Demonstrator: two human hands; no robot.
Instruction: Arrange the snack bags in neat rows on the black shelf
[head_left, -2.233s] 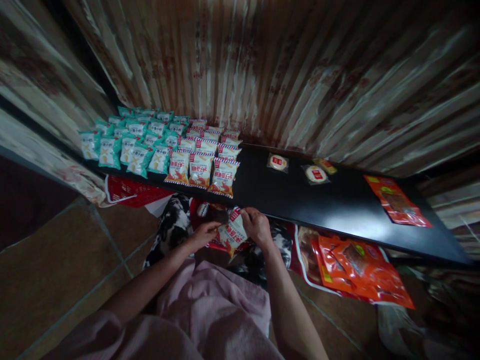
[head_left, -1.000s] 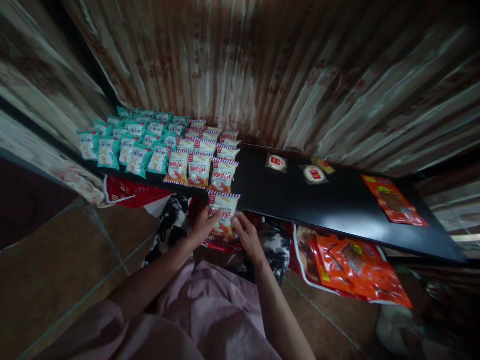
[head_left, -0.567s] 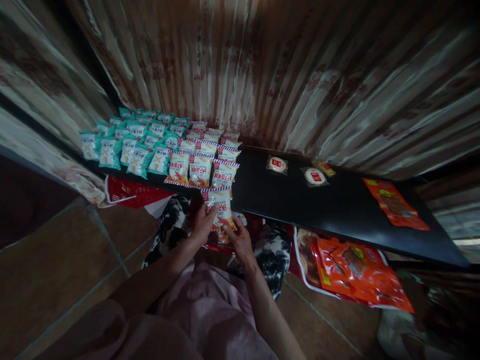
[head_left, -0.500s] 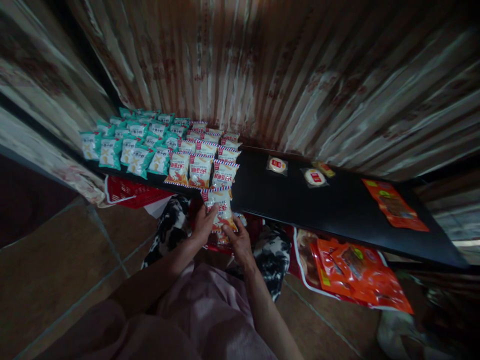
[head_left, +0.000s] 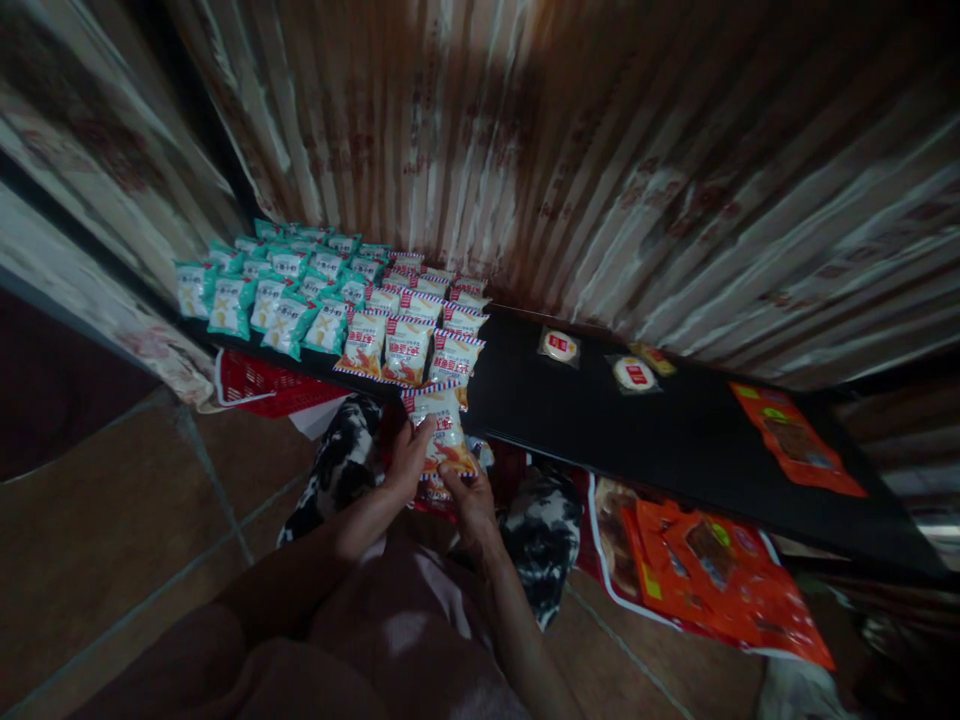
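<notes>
Between my two hands is a white and orange snack bag [head_left: 442, 425] with striped edges, held in front of the black shelf [head_left: 525, 400]. My left hand [head_left: 409, 455] grips its left side, thumb on the front. At the lower right corner, my right hand [head_left: 469, 495] pinches the bag. Just beyond it, matching snack bags [head_left: 409, 350] stand upright in rows on the shelf. To their left are rows of teal and white snack bags [head_left: 285, 320].
Two round white packets [head_left: 561, 346] and an orange packet [head_left: 795, 435] lie farther right on the shelf. Below the edge, a red basket [head_left: 596, 520] holds several orange packets [head_left: 712, 560]. Another red basket [head_left: 244, 380] is at left. A pleated curtain [head_left: 525, 150] hangs behind.
The view has shifted slightly, so the shelf and its goods appear a little lower and to the right. Both hands still hold the snack bag; my right hand sits lower on its corner.
</notes>
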